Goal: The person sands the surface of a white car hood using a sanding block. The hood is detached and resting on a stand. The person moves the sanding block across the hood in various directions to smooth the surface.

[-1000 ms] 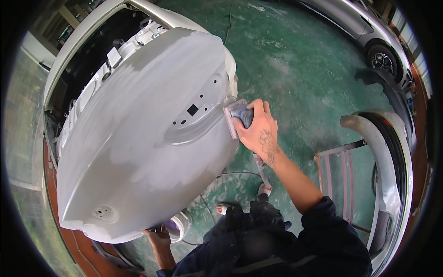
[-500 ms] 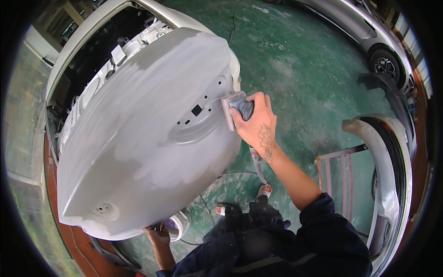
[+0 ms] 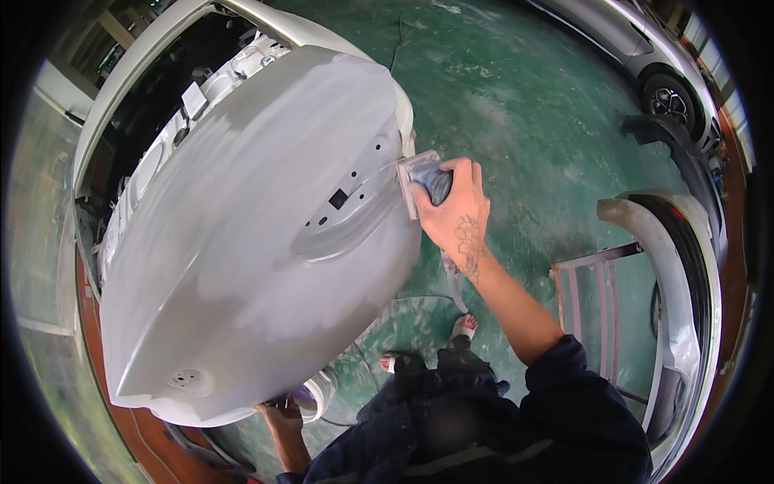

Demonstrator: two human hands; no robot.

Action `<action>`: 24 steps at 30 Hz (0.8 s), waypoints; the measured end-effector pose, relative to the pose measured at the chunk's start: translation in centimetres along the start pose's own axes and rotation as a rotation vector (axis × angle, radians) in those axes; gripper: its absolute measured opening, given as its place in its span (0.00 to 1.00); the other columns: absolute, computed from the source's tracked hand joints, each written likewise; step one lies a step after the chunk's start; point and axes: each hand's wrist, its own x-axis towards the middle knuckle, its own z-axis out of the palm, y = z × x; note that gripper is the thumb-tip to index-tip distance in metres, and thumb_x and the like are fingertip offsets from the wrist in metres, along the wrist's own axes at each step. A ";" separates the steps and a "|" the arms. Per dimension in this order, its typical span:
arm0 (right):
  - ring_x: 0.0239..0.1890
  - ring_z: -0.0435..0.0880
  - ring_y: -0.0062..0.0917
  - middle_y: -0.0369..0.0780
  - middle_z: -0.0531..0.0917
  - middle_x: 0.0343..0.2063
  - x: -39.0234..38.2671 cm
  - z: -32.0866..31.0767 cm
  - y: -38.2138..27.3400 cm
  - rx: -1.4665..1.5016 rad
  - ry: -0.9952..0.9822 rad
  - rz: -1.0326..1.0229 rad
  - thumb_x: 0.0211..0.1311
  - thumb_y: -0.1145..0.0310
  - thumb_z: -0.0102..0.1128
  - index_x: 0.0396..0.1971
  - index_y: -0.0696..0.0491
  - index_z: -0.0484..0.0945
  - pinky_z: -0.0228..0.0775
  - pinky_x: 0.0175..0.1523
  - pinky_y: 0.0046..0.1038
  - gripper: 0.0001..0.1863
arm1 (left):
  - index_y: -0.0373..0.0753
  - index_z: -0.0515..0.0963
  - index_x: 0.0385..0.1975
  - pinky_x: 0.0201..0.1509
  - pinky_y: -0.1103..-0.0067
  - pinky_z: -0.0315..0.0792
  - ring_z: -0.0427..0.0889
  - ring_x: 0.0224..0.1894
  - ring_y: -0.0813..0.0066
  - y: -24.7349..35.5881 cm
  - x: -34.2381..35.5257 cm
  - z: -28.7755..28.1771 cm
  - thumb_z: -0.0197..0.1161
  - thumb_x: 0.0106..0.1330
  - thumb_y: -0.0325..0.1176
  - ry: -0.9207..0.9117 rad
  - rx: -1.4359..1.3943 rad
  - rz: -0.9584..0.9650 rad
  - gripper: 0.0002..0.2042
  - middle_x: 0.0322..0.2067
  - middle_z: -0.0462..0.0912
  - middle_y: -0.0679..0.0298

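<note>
A large grey-primed car panel slants across the left half, with a moulded recess and several small holes near its right side. In my right hand is a sander with a flat rectangular pad and a rounded dark grip; my fingers wrap its top. Its pad is at the panel's right edge, partly overhanging; whether it touches the surface cannot be told. A hose shows below the wrist. Down at the panel's near edge is my left hand, its fingers in shadow and mostly hidden against the rim.
Beside my left hand stands a white bucket. White car bodywork borders the panel at upper left. Loose bumpers and a metal stand occupy the right. A silver car is parked beyond. A cable crosses the green floor.
My right hand has carried the sander a little to the right, further over the panel's edge. The whole view has shifted slightly, and my left hand stays by the near rim.
</note>
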 end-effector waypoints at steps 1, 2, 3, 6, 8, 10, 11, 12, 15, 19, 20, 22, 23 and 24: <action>0.45 0.85 0.49 0.47 0.79 0.47 -1.3 -0.2 -0.1 0.024 -0.036 -0.013 0.56 0.61 0.78 0.49 0.54 0.74 0.79 0.48 0.47 0.26 | 0.47 0.76 0.61 0.31 0.75 0.75 0.79 0.36 0.66 0.1 -0.4 -0.1 0.36 0.75 0.76 -0.023 0.011 -0.003 0.40 0.47 0.84 0.66; 0.45 0.85 0.50 0.47 0.79 0.47 -2.2 -0.3 -0.1 0.052 -0.074 -0.025 0.56 0.62 0.78 0.49 0.54 0.74 0.78 0.49 0.47 0.26 | 0.47 0.77 0.60 0.33 0.75 0.75 0.80 0.37 0.67 0.2 -0.6 -0.2 0.37 0.75 0.76 -0.018 0.021 -0.002 0.39 0.47 0.84 0.66; 0.45 0.85 0.49 0.46 0.79 0.47 -2.4 -0.3 -0.2 0.053 -0.071 -0.016 0.56 0.61 0.78 0.49 0.54 0.74 0.78 0.48 0.47 0.26 | 0.47 0.78 0.60 0.35 0.75 0.76 0.81 0.38 0.67 0.1 -0.7 0.0 0.38 0.75 0.75 -0.019 0.026 -0.002 0.39 0.48 0.85 0.65; 0.44 0.85 0.49 0.45 0.79 0.46 -0.7 0.2 1.3 -0.059 0.018 0.009 0.54 0.61 0.80 0.48 0.53 0.73 0.80 0.47 0.47 0.27 | 0.44 0.81 0.58 0.48 0.72 0.81 0.83 0.44 0.66 0.4 -1.5 0.4 0.41 0.78 0.71 -0.004 0.074 -0.017 0.36 0.49 0.87 0.63; 0.42 0.85 0.50 0.46 0.79 0.46 -1.7 0.2 1.7 -0.057 -0.003 -0.011 0.54 0.60 0.80 0.48 0.53 0.73 0.80 0.43 0.48 0.27 | 0.44 0.81 0.57 0.51 0.71 0.83 0.84 0.47 0.66 0.4 -2.3 0.6 0.43 0.79 0.69 -0.019 0.082 -0.017 0.34 0.49 0.87 0.63; 0.41 0.85 0.50 0.46 0.79 0.46 -4.4 -0.1 1.4 -0.026 -0.079 -0.012 0.55 0.60 0.79 0.48 0.53 0.73 0.79 0.42 0.48 0.27 | 0.44 0.81 0.58 0.51 0.72 0.82 0.83 0.48 0.66 0.3 -2.4 0.6 0.44 0.79 0.69 -0.051 0.084 -0.017 0.34 0.50 0.87 0.64; 0.41 0.85 0.50 0.46 0.79 0.46 -5.1 -0.2 1.6 -0.004 -0.091 -0.012 0.56 0.60 0.79 0.48 0.53 0.73 0.79 0.42 0.48 0.27 | 0.44 0.80 0.58 0.51 0.72 0.81 0.83 0.48 0.66 0.3 -2.2 0.5 0.45 0.79 0.69 -0.067 0.089 -0.020 0.33 0.50 0.86 0.64; 0.41 0.85 0.50 0.46 0.79 0.46 -4.6 -0.3 1.6 -0.027 -0.081 0.006 0.56 0.60 0.79 0.48 0.53 0.73 0.80 0.43 0.48 0.27 | 0.44 0.80 0.58 0.51 0.72 0.81 0.83 0.49 0.66 0.2 -1.6 0.3 0.45 0.79 0.69 -0.073 0.083 -0.013 0.33 0.50 0.86 0.64; 0.40 0.85 0.51 0.46 0.79 0.46 -2.4 -0.2 2.0 -0.094 -0.060 0.045 0.56 0.58 0.78 0.48 0.53 0.73 0.80 0.43 0.48 0.27 | 0.44 0.79 0.60 0.53 0.72 0.81 0.82 0.50 0.66 -0.1 0.4 -0.8 0.46 0.78 0.69 -0.050 0.046 0.023 0.33 0.52 0.85 0.63; 0.39 0.85 0.52 0.47 0.78 0.47 -4.8 -0.4 0.5 -0.086 -0.095 0.057 0.55 0.57 0.79 0.48 0.54 0.73 0.81 0.42 0.48 0.28 | 0.44 0.77 0.61 0.45 0.73 0.78 0.82 0.47 0.66 -0.2 -0.8 0.1 0.45 0.77 0.71 -0.028 0.005 0.007 0.35 0.53 0.83 0.64; 0.38 0.85 0.52 0.47 0.78 0.46 -6.2 -0.2 0.2 -0.061 -0.100 0.042 0.54 0.57 0.80 0.48 0.54 0.73 0.81 0.41 0.48 0.29 | 0.45 0.76 0.62 0.37 0.75 0.76 0.81 0.42 0.67 0.0 -1.1 0.2 0.44 0.75 0.74 -0.041 0.004 -0.012 0.37 0.52 0.83 0.65; 0.37 0.85 0.50 0.47 0.77 0.45 -9.7 0.1 -0.6 -0.006 -0.139 -0.053 0.52 0.58 0.81 0.48 0.53 0.73 0.81 0.39 0.47 0.30 | 0.46 0.75 0.62 0.29 0.76 0.73 0.81 0.37 0.68 0.0 -1.2 0.4 0.42 0.74 0.76 -0.062 0.011 -0.024 0.39 0.51 0.83 0.66; 0.37 0.86 0.50 0.47 0.76 0.44 -11.4 0.2 -0.8 0.019 -0.163 -0.115 0.51 0.60 0.82 0.49 0.53 0.73 0.81 0.37 0.47 0.30 | 0.45 0.75 0.63 0.29 0.76 0.73 0.80 0.37 0.67 -0.1 -1.0 0.4 0.42 0.73 0.77 -0.069 0.025 -0.019 0.40 0.51 0.83 0.65; 0.37 0.86 0.49 0.47 0.76 0.43 -13.0 0.3 -0.8 0.042 -0.191 -0.216 0.50 0.61 0.83 0.49 0.52 0.73 0.81 0.35 0.46 0.31 | 0.44 0.75 0.62 0.33 0.75 0.75 0.81 0.40 0.67 0.0 -1.1 0.4 0.43 0.74 0.75 -0.083 0.034 -0.019 0.39 0.52 0.83 0.65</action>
